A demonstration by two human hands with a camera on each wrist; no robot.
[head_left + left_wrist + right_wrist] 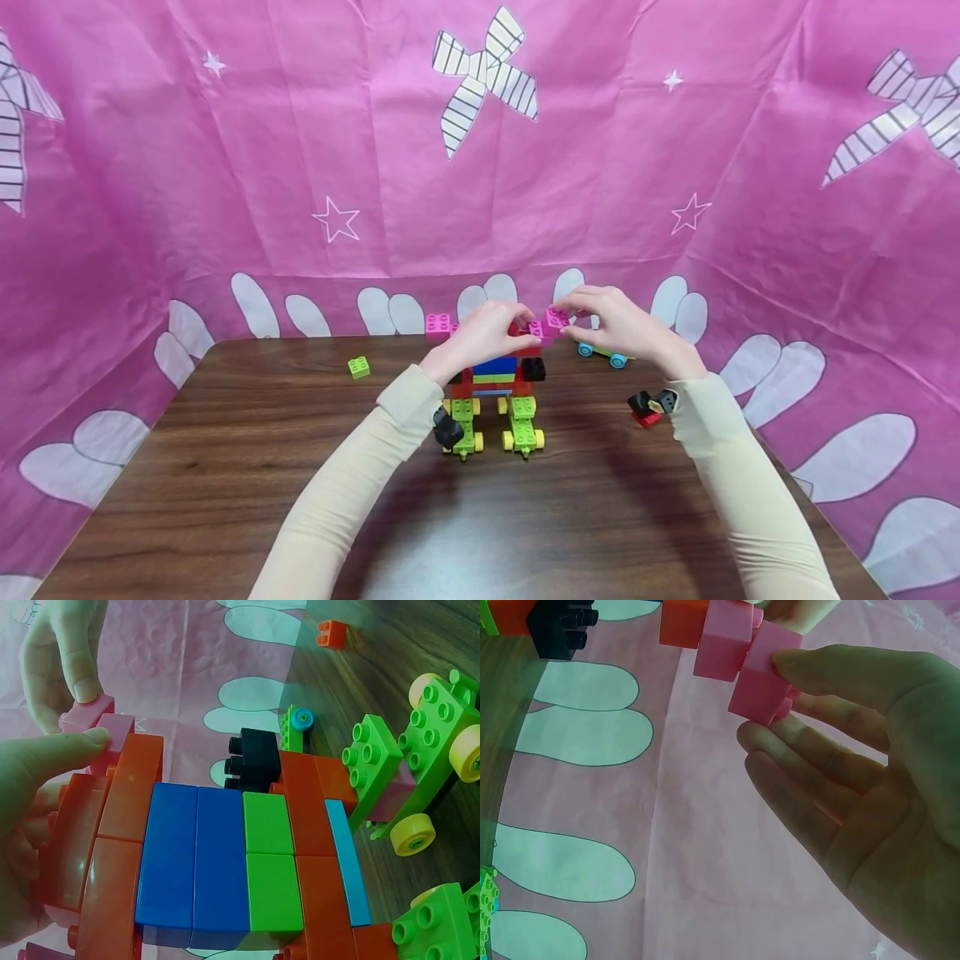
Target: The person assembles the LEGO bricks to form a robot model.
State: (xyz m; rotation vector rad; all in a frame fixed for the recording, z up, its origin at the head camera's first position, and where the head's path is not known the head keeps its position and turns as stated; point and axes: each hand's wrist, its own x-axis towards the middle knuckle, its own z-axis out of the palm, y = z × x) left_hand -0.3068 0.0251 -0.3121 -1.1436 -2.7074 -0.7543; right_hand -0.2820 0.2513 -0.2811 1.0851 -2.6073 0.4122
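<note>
A figure built of toy bricks, with a blue brick [169,859] in its middle, stands upright on two green wheeled bases [522,429]. My left hand [487,333] reaches over its top and pinches the inner pink brick [116,735] at the figure's right shoulder, thumb on the near face. Behind the curved red brick [73,840], the other left fingers are partly hidden. My right hand [611,321] holds the outer pink brick [765,671] between thumb and fingertips. This brick overlaps the inner one's edge and sits slightly tilted. Another pink brick [437,323] juts out on the figure's left.
On the wooden table [300,467], a loose green brick [359,367] lies to the left. A green piece with blue wheels [600,354] stands behind the right hand. A red brick [645,419] lies below the right wrist. Pink cloth [450,217] hangs around the table.
</note>
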